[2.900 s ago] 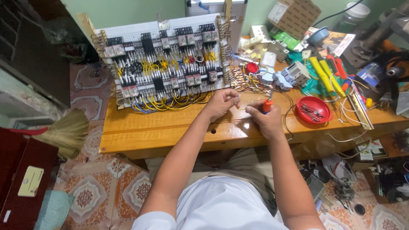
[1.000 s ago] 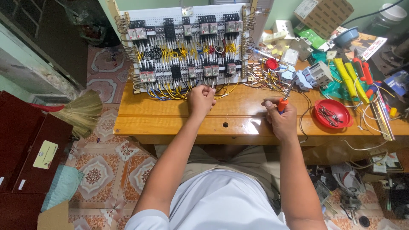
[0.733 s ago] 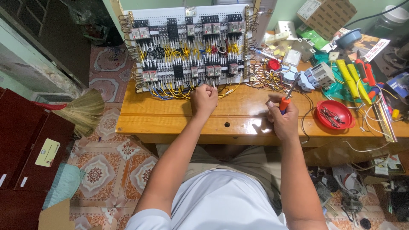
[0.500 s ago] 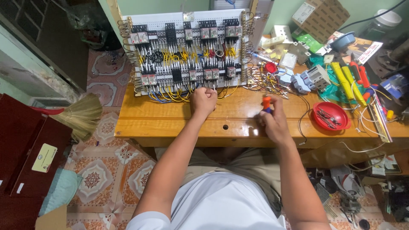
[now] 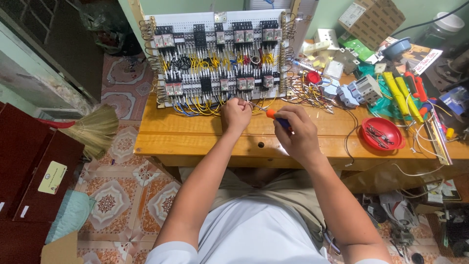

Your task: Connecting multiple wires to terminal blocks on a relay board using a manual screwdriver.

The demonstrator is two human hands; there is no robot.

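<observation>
Head view: a person sits at a wooden table [image 5: 195, 142] with both forearms stretched forward. The right hand [image 5: 296, 133] is closed around a screwdriver [image 5: 273, 117] with an orange and blue handle; the thin shaft runs up and to the left, and its tip lies just beside the left hand, at the lower edge of a white wiring board [image 5: 217, 58]. The left hand [image 5: 236, 114] is curled into a loose fist with the fingertips pinched together at the bottom edge of that board, among the yellow wires [image 5: 205, 105] that loop out there; whether it grips a wire I cannot tell. The two hands are near each other, the left one slightly higher and closer to the board.

The board leans upright at the back of the table and carries rows of black and grey relays joined by yellow and blue wires. To the right of the hands lies a loose tangle of wires [image 5: 312, 93], then a red round tray [image 5: 381, 133] with small metal parts, well apart from the right hand. Farther right lie yellow-handled tools [image 5: 398, 95]. A straw broom [image 5: 93, 129] lies on the tiled floor at the left.
</observation>
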